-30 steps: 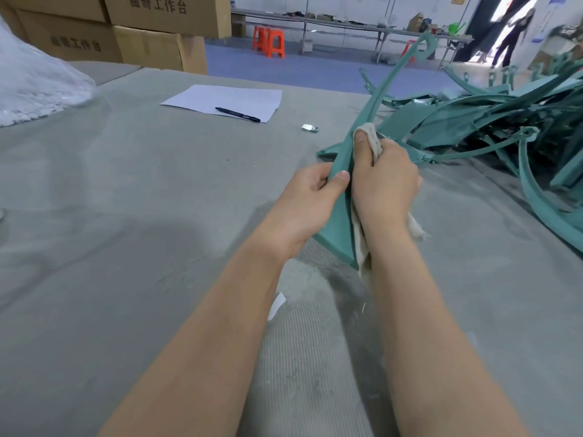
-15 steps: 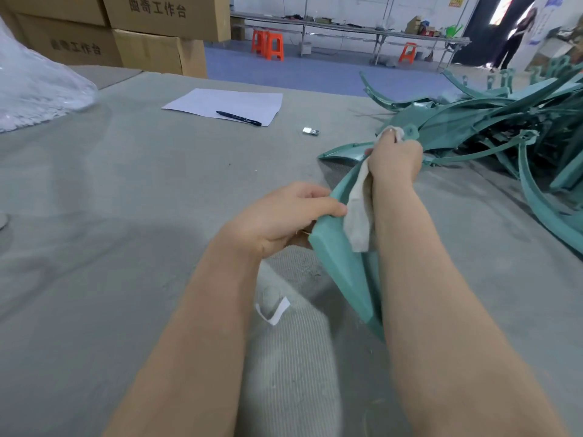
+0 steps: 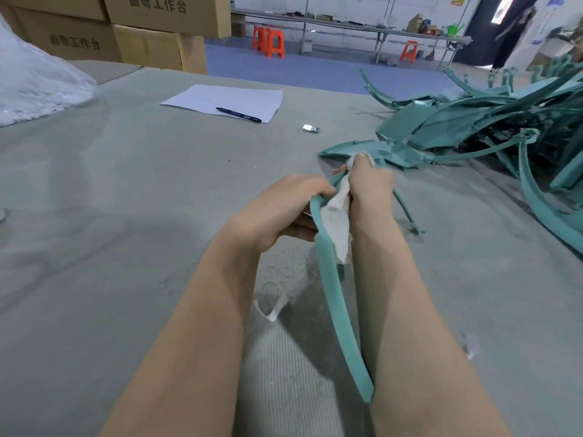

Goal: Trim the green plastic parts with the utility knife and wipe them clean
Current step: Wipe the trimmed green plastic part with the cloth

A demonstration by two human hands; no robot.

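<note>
- Head view: the left hand (image 3: pixel 284 209) grips the long, curved green plastic part (image 3: pixel 339 310) near its top bend, above the grey felt table (image 3: pixel 126 216).
- The right hand (image 3: pixel 370 187) squeezes a white rag (image 3: pixel 337 222) onto it.
- It looks light, stiff and springy, so hold it near the wiped spot.

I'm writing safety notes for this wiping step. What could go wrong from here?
The part is long and its near end sits between the forearms, so a hard wipe could scrape skin. The right hand holds the cloth seemingly close to the pile and might snag there. The left hand grips only near the bend, so the long end could swing.
</note>
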